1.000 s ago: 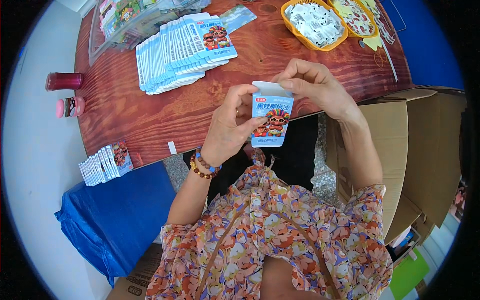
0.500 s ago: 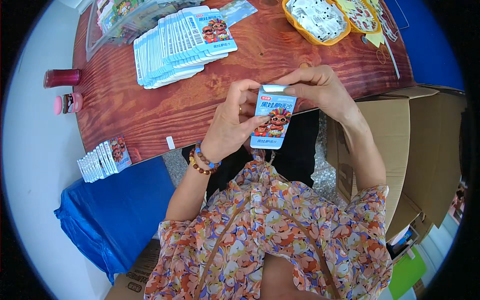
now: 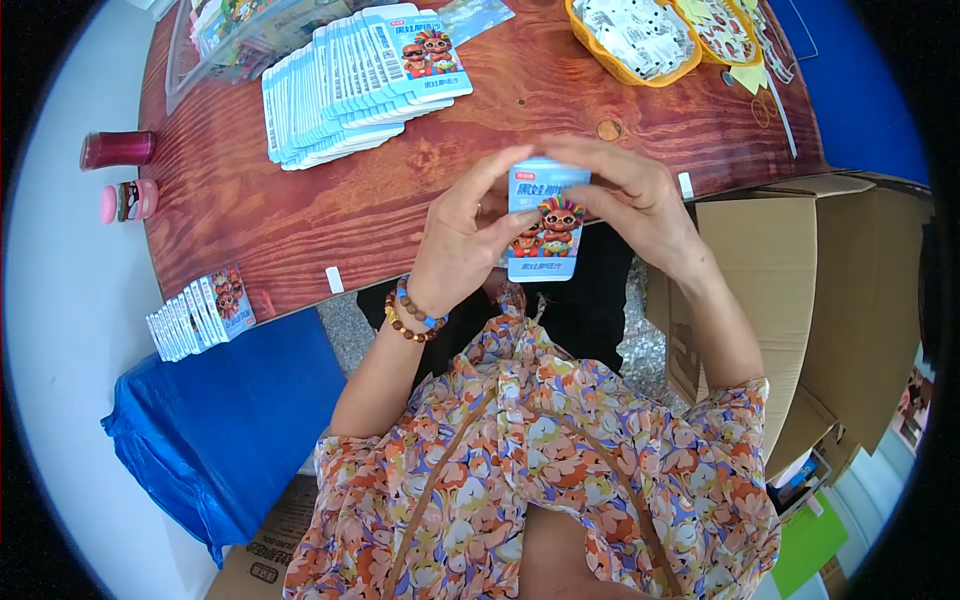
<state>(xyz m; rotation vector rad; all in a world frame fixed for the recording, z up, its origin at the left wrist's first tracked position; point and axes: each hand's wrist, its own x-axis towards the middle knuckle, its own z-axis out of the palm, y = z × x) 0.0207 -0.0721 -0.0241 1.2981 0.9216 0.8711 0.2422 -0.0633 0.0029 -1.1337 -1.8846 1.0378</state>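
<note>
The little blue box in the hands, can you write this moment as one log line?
left hand: grips small blue carton | right hand: presses carton top | carton: above wooden table edge | flat cartons: fanned behind

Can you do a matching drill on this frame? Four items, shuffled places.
Items:
1. light blue carton
2. fanned stack of flat cartons
3. orange basket
4. pink-capped bottle

Places:
A. far right on the wooden table
B. left table edge, lying on its side
C. between the left hand and right hand
D. far left-centre of the table

Pairs: 1-C, 2-D, 3-A, 4-B
</note>
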